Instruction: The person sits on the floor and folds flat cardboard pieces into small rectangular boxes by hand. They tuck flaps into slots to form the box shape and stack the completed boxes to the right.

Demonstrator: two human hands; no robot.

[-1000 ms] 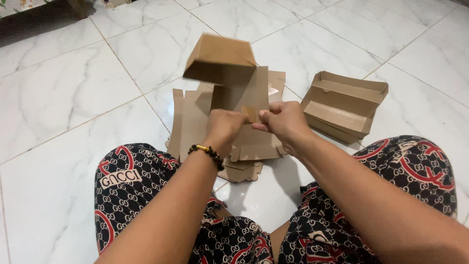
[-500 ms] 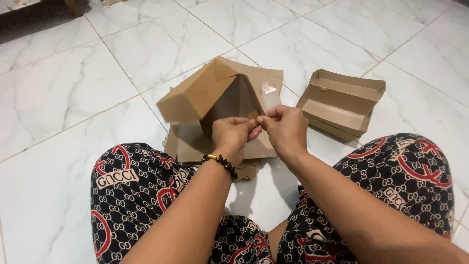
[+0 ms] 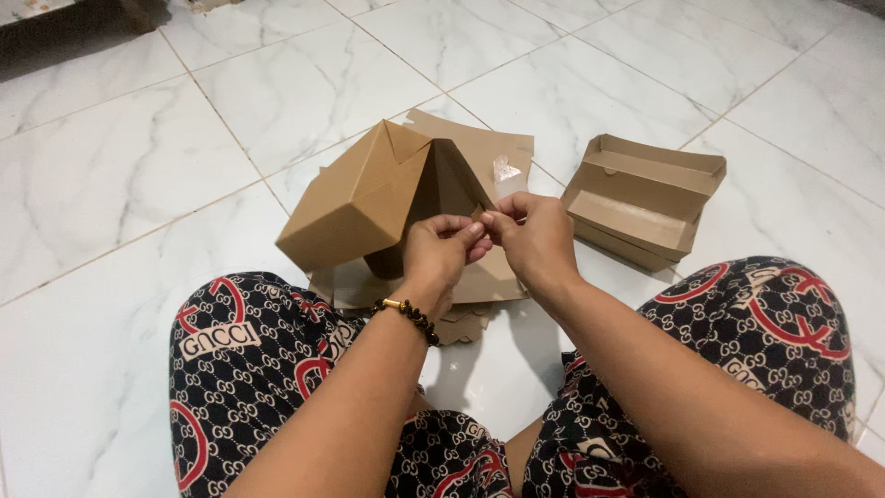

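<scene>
Cardboard fills the middle of the view: a half-folded brown box (image 3: 369, 198) stands tilted on a stack of flat box blanks (image 3: 479, 277) that lies on the white marble floor (image 3: 138, 166). Both hands meet at the box's near right edge. The left hand (image 3: 441, 249), with a dark beaded bracelet (image 3: 410, 315) on its wrist, pinches a small cardboard flap (image 3: 479, 213) between thumb and fingertips. The right hand (image 3: 530, 235) pinches the same flap from the other side, fingertips touching those of the left; how the flap joins the box is hard to tell, since the fingers cover it. A finished open box (image 3: 641, 198) sits on the floor just right of the stack. Patterned trouser legs (image 3: 240, 369) frame the lower view.
</scene>
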